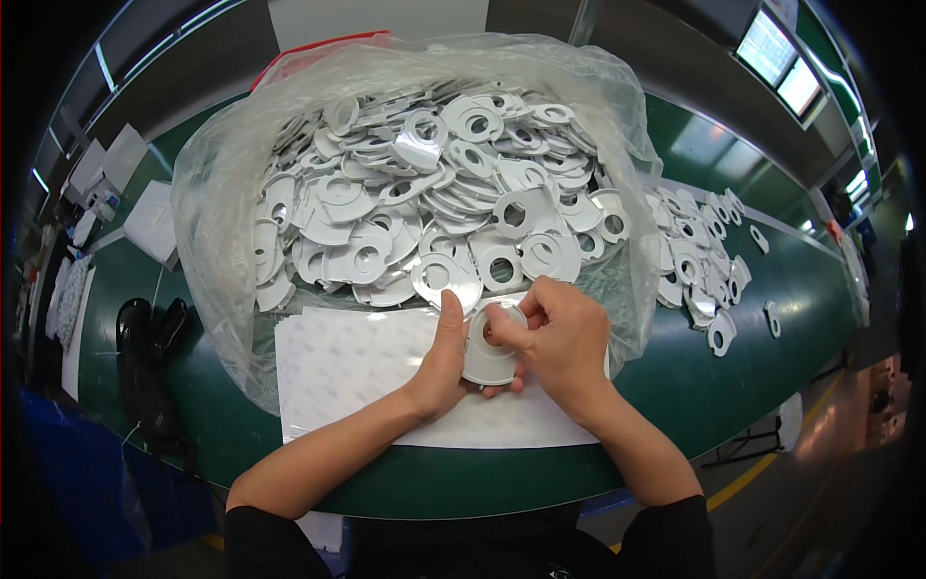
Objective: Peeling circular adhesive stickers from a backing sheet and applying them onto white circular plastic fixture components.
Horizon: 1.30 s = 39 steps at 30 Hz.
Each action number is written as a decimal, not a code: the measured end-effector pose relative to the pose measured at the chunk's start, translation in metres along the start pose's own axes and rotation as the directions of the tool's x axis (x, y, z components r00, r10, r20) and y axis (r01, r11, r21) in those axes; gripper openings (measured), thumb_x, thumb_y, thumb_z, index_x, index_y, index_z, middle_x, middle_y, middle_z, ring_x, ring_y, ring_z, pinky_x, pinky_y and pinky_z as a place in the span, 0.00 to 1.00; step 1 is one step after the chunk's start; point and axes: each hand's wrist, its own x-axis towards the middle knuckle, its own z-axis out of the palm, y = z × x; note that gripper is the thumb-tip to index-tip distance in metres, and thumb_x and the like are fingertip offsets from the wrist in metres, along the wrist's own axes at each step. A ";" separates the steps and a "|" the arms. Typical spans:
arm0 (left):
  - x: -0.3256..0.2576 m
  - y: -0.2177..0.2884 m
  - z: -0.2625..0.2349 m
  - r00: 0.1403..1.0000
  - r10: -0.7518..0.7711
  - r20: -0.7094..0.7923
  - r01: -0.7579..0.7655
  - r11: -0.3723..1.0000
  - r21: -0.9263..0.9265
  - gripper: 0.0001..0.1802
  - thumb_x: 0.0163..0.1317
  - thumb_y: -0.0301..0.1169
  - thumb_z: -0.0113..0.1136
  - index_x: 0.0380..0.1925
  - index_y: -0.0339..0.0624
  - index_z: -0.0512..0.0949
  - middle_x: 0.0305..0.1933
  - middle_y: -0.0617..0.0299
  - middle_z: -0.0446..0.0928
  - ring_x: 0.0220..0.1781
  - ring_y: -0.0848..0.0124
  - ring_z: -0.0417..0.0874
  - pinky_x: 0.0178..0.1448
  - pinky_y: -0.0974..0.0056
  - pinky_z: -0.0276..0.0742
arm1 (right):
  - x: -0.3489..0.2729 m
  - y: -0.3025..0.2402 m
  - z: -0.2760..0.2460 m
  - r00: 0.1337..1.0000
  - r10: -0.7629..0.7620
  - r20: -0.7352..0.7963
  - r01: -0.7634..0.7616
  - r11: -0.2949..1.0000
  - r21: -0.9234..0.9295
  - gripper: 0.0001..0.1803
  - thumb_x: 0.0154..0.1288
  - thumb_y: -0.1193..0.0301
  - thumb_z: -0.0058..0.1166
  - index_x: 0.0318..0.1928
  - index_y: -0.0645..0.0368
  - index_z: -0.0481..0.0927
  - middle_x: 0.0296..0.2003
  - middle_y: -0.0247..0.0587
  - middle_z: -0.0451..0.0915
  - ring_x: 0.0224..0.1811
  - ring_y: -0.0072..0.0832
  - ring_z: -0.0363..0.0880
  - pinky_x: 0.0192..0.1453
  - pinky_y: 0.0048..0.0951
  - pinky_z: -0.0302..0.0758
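A white plastic ring-shaped part (491, 365) with a round hole is held up over a stack of white sheets (357, 372). My left hand (446, 362) grips it from the left side, thumb upright along the edge and fingertips showing beneath. From the right, my right hand (559, 333) is closed at the part, its thumb and bent fingers pressed at the hole; whether they pinch something small there is hidden. Just beyond my hands, a large heap of similar white parts (367, 253) fills an opened clear plastic bag (217, 232).
More white parts (690, 268) lie scattered on the green table (617, 473) at right. A black object (145, 372), perhaps a bag or glove, lies at the left edge. Behind it sits a white block-like package (152, 222). A red strip (318, 45) shows behind the plastic bag.
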 end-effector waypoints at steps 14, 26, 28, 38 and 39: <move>-0.002 0.009 -0.003 0.992 -0.126 -0.005 0.122 0.968 -0.219 0.45 0.55 0.73 0.11 0.36 0.45 0.65 0.29 0.53 0.74 0.30 0.65 0.78 0.24 0.71 0.63 | 0.001 -0.004 -0.025 0.967 -0.149 0.209 0.162 0.986 -0.048 0.14 0.51 0.64 0.64 0.28 0.63 0.76 0.21 0.40 0.76 0.25 0.32 0.77 0.29 0.31 0.72; -0.002 0.010 -0.008 0.989 -0.127 0.075 0.138 0.974 -0.179 0.44 0.60 0.69 0.12 0.45 0.42 0.66 0.34 0.50 0.74 0.35 0.63 0.79 0.29 0.67 0.70 | 0.000 0.007 -0.003 0.994 -0.098 0.047 0.100 0.995 -0.030 0.10 0.59 0.69 0.56 0.27 0.63 0.75 0.18 0.44 0.76 0.19 0.31 0.76 0.25 0.30 0.69; -0.004 0.015 0.002 0.995 -0.099 0.016 0.100 0.978 -0.185 0.44 0.61 0.67 0.13 0.50 0.42 0.64 0.40 0.50 0.74 0.40 0.63 0.78 0.35 0.65 0.72 | 0.007 0.013 -0.005 0.992 -0.126 0.002 0.125 0.989 0.085 0.11 0.59 0.68 0.57 0.26 0.63 0.74 0.18 0.42 0.75 0.19 0.29 0.74 0.25 0.30 0.69; -0.018 0.075 -0.024 0.827 0.560 0.052 -0.271 0.316 0.909 0.14 0.59 0.26 0.54 0.46 0.39 0.73 0.54 0.57 0.72 0.56 0.63 0.71 0.54 0.62 0.69 | 0.048 0.076 -0.089 0.841 0.452 -0.298 0.218 0.222 0.950 0.11 0.67 0.64 0.52 0.44 0.56 0.73 0.36 0.29 0.74 0.32 0.13 0.68 0.28 0.14 0.65; -0.019 0.077 -0.026 0.792 0.580 0.191 -0.198 -0.053 0.979 0.15 0.57 0.23 0.54 0.45 0.39 0.73 0.55 0.57 0.72 0.57 0.59 0.70 0.55 0.60 0.68 | 0.048 0.083 -0.090 0.847 0.466 -0.255 0.172 0.214 0.962 0.11 0.66 0.64 0.52 0.45 0.56 0.74 0.36 0.28 0.75 0.31 0.13 0.68 0.28 0.14 0.66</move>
